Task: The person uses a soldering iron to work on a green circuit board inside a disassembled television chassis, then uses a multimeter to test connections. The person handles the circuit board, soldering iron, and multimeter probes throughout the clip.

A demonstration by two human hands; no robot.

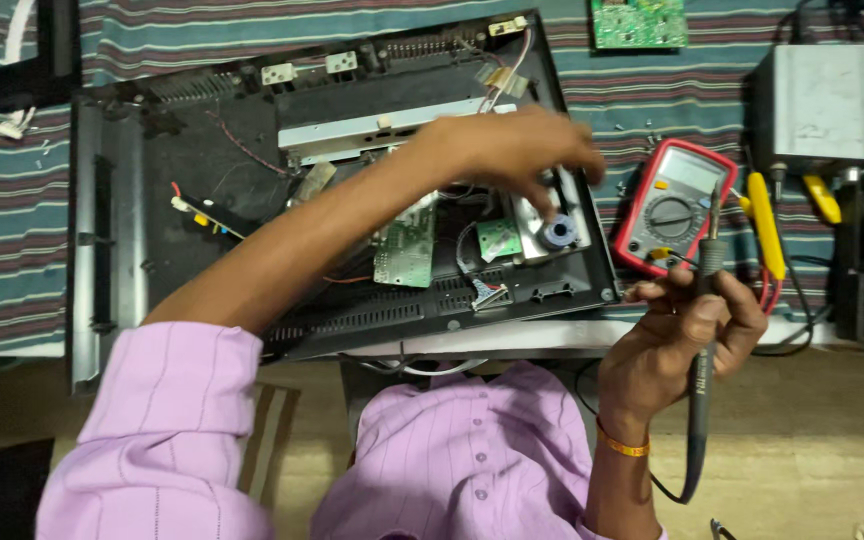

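Observation:
A black opened device chassis [202, 200] lies on a striped cloth, with a green circuit board [404, 250], wires and a metal bracket inside. My left hand [522, 150] reaches across it, fingers curled just above a small blue-grey round spool [558, 234] at the chassis's right end; whether it touches the spool is unclear. My right hand [687, 330] holds a dark soldering iron [704, 300] upright near the table's front edge, its cord hanging below.
A red multimeter [674, 205] lies right of the chassis with yellow probes [767, 225] beside it. A grey metal box [817, 100] stands at the back right, a green board [639, 22] at the top edge. Striped cloth [2, 260] covers the table.

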